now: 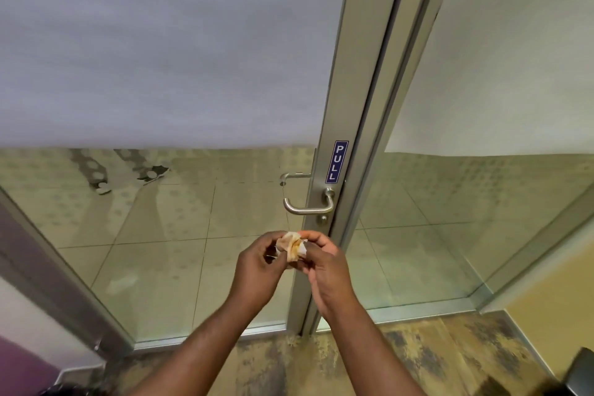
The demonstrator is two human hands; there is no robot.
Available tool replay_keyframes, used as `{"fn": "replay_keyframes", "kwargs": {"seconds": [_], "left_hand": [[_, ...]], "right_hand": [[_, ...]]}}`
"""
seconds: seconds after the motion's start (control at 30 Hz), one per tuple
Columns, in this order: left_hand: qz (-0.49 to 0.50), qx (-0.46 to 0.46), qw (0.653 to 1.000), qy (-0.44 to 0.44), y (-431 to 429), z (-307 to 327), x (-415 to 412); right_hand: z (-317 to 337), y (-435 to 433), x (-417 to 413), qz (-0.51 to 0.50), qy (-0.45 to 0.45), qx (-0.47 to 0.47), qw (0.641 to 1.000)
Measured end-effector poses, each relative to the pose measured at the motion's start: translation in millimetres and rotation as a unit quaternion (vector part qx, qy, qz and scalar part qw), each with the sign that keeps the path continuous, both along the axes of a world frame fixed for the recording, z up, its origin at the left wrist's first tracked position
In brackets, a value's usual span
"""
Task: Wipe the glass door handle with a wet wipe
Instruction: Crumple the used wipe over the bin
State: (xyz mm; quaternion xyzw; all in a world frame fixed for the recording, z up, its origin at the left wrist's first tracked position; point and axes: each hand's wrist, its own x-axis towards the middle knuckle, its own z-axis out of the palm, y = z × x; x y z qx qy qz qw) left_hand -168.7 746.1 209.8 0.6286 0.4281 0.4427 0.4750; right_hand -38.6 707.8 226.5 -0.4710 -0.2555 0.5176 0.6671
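Both hands meet low in the centre of the frame, just below the door handle (308, 206) and apart from it. The left hand (258, 267) and the right hand (324, 264) hold a crumpled wet wipe (292, 246) between them, each pinching it with thumb and fingertips; the wipe is bunched, whitish with a tan-orange stain across its folds. Bare forearms run in from the bottom edge. The handle is a brushed-metal lever, its bar pointing toward the left of the frame and curving back to a round mount on the metal door frame (347, 106), which rises from lower centre to the top right of centre. A small round lock cylinder (322, 219) sits just under the mount. Above the handle, on the frame, a blue PULL sign (336, 161) with white letters reading downward. The glass door (160, 219) fills the left and centre; its upper part is frosted, its lower part clear, showing pale floor tiles (180, 254) beyond. A second handle (294, 175) shows through the glass, upper left of the near one. Right of the frame, another glass panel (482, 219), frosted above. Mottled brown-yellow carpet (434, 357) along the bottom.
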Motion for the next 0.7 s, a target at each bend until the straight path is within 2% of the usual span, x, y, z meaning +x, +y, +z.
{"fn": "replay_keyframes", "kwargs": {"seconds": [0.13, 0.3, 0.47, 0.7], "left_hand": [[0.057, -0.011, 0.998, -0.032, -6.0, 13.9, -20.2], [0.118, 0.037, 0.992, -0.022, -19.7, 34.8, -52.3], [0.208, 0.067, 0.976, -0.018, -42.1, 50.7, -88.2], [0.291, 0.07, 0.954, -0.025, -82.9, 56.5, -135.3]], "right_hand": [[7.0, -1.8, -23.6, 0.011, -0.048, 0.017, 0.999], [17.2, 0.6, -58.4, 0.072, 0.02, 0.046, 0.996], [24.3, -6.6, -99.9, 0.179, 0.035, 0.064, 0.981], [31.8, -26.7, -155.1, 0.185, -0.079, 0.099, 0.975]]}}
